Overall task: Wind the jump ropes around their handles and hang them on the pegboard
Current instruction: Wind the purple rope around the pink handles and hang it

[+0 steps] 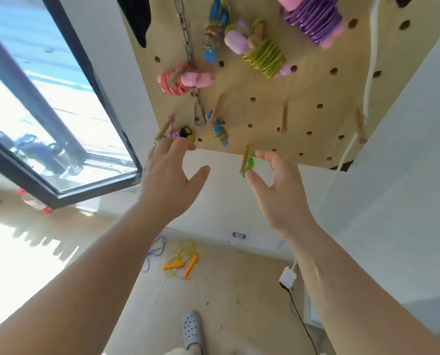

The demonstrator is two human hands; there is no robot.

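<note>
A wooden pegboard (303, 98) hangs on the wall with several wound jump ropes on its pegs: a purple one (313, 19), a yellow-green one (262, 56), a coral one with pink handles (180, 79) and a small blue one (218, 129). A green wound rope (248, 166) hangs on a peg at the board's lower edge. My right hand (277, 190) is just right of it, fingers spread, holding nothing. My left hand (172, 175) is raised with straight fingers near a purple and yellow-black bundle (181, 133).
On the floor lie a loose yellow rope with orange handles (183, 260) and a blue rope (154, 249). A metal chain with a carabiner (198, 108) hangs on the board. A white cord (370, 73) runs down its right side. A window (47, 124) is at left, a white power adapter (288, 276) at right.
</note>
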